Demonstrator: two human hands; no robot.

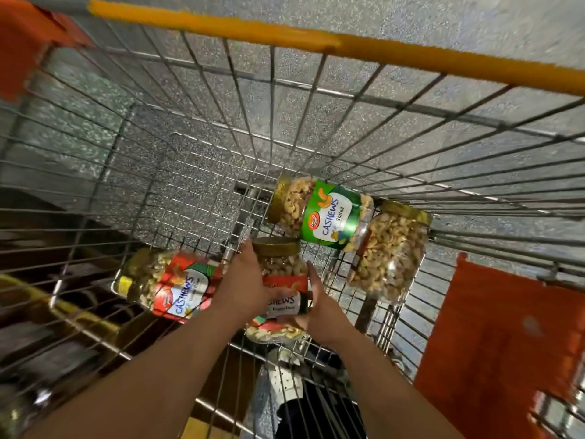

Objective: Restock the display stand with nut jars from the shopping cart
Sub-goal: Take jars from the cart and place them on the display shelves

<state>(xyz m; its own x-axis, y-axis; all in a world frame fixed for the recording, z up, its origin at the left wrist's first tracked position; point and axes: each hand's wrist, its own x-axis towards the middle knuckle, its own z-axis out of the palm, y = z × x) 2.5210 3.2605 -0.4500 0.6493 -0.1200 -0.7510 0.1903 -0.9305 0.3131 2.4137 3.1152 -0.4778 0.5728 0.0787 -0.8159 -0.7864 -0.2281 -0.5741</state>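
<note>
Left hand: the left hand [245, 282] is curled round the left flank of the red-label jar [281, 280], fingers wrapped over the clear shoulder just under the lid.
Right hand: the right hand [319, 301] cups the same jar from the right and underneath, fingers curved along the label, so the jar is clasped between both palms.
Held jar: it sits low inside the shopping cart [196, 147], near the close wall; whether it is lifted off the wire floor I cannot tell.
Its axis: the long axis runs roughly away from the person, gold lid [276, 247] at the far end, base toward the wrists, label facing up.
Doing it well: from where I stand, the thing is to lift straight up between the two palms, keep the lid leading, and clear the cart's near rim before turning toward the stand. The smooth wall looks slippery, so I'd judge a firm hold under the base matters.
Neighbours: a second red-label jar [167, 285] lies on its side just to the left, lid pointing left. A green-label jar [319, 213] lies beyond, lid to the left, touching an unlabelled-side jar [391, 251] at the right wall.
Further out: a yellow handle bar [316, 42] crosses the far rim; speckled floor [411, 14] shows beyond.
Display stand: not in sight.
</note>
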